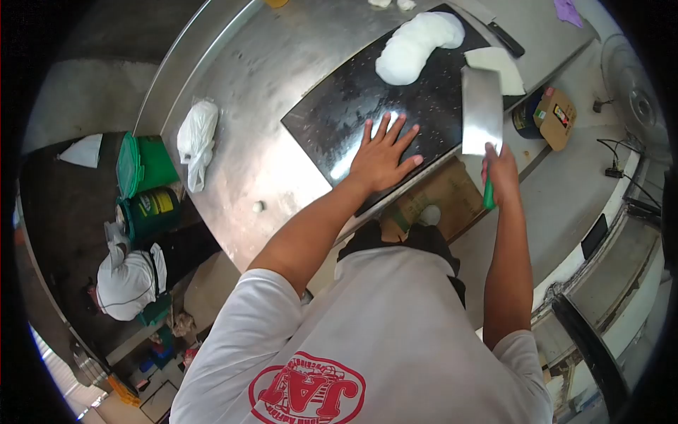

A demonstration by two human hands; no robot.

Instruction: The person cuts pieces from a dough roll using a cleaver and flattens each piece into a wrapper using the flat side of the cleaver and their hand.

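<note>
My left hand (385, 157) lies flat with fingers spread on a glossy black slab (332, 116) on the metal table. In my right hand (501, 173) is the green handle of a cleaver (482, 113), its broad blade pointing away from me over the slab's right edge. A thick, curved white roll that looks like dough (417, 51) rests at the slab's far end. Just beyond the blade tip is a flat off-white piece (510, 74), partly covered by the cleaver; I cannot make out what it is.
A black-handled knife (506, 39) lies at the far right. On the metal table (244, 92) are a white plastic bag (198, 134) and a small pale lump (258, 206). An open cardboard box (556, 119) sits right, below the edge. Another person (134, 283) works left near green buckets (152, 166).
</note>
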